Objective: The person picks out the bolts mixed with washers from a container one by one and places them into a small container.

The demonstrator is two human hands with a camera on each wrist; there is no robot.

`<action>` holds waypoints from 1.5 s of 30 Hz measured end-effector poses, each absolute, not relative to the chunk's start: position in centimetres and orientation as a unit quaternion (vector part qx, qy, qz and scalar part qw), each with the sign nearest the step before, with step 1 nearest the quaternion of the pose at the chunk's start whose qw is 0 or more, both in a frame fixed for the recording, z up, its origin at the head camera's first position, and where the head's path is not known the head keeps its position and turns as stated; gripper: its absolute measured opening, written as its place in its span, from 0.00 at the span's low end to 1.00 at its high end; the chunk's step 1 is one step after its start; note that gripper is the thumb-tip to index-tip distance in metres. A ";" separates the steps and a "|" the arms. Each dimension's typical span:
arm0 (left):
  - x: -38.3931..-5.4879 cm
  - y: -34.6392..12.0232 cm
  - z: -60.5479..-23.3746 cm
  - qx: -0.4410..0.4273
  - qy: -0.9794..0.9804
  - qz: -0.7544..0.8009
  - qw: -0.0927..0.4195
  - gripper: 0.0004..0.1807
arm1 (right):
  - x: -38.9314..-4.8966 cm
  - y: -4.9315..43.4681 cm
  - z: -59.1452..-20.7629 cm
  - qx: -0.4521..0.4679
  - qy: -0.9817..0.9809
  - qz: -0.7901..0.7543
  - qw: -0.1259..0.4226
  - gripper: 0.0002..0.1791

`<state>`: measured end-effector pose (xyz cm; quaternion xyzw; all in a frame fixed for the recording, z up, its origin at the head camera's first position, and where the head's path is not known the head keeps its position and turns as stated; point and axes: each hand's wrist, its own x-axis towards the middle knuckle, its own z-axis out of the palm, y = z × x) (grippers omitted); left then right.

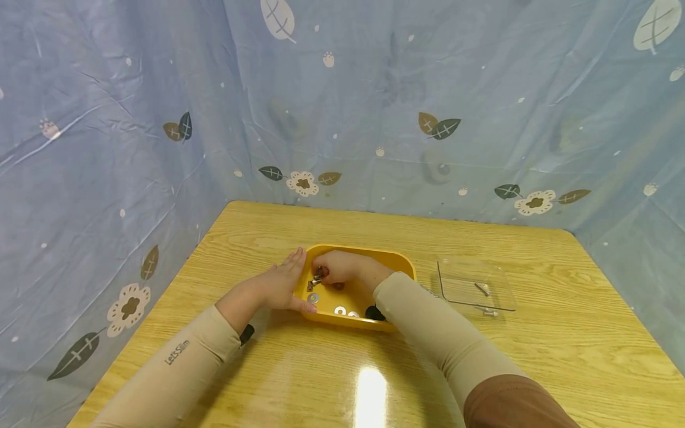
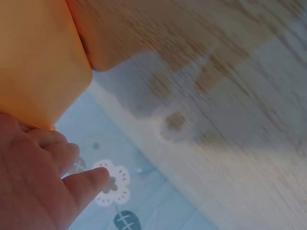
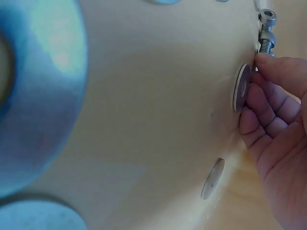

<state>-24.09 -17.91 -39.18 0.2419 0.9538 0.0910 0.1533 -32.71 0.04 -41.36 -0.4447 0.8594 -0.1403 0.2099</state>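
Note:
A yellow plastic bin (image 1: pixel 342 321) sits on the wooden table. My left hand (image 1: pixel 278 285) lies against its left end, fingers fairly straight along the far corner and thumb at the front rim; the left wrist view shows the fingers beside the bin's wall. Inside, my right hand (image 1: pixel 339 267) pinches at small metal socket-head bolts (image 3: pixel 267 31) near the left end, thumb tip on a threaded shank. Next to its curled fingers stands a washer (image 3: pixel 242 88). More flat washers (image 1: pixel 340 310) lie along the bin's front, beside a black item (image 1: pixel 374 313) partly covered by the right sleeve.
Right of the bin is a clear, bent plastic piece (image 1: pixel 465 302), with one bolt (image 1: pixel 483 289) seen through it and another (image 1: pixel 487 312) at its front edge. Patterned blue cloth (image 1: pixel 374 119) hangs behind the table and at its sides.

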 end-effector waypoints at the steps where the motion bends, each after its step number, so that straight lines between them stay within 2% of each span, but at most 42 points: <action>1: -24.1 -17.9 -39.2 0.241 0.954 0.090 0.153 0.68 | -32.8 0.0 -41.4 -0.449 0.859 -0.138 0.205 0.10; 10: -24.2 -17.9 -39.3 0.238 0.954 0.088 0.156 0.67 | -33.0 0.0 -41.9 -0.428 0.867 -0.143 0.210 0.05; 18: -24.1 -17.8 -39.0 0.242 0.954 0.083 0.156 0.66 | -32.9 0.0 -41.7 -0.404 0.880 -0.126 0.216 0.08; 22: -24.1 -17.8 -39.0 0.240 0.955 0.082 0.154 0.66 | -32.9 0.2 -41.5 -0.398 0.876 -0.156 0.224 0.07; 28: -24.1 -17.8 -39.1 0.241 0.955 0.082 0.153 0.67 | -32.9 0.6 -41.6 -0.402 0.851 -0.214 0.261 0.14; 35: -24.1 -17.8 -39.2 0.247 0.953 0.086 0.151 0.69 | -32.9 0.5 -41.8 -0.404 0.856 -0.199 0.253 0.09; 45: -24.0 -17.7 -38.9 0.244 0.953 0.093 0.155 0.67 | -33.0 0.3 -41.7 -0.401 0.869 -0.167 0.238 0.08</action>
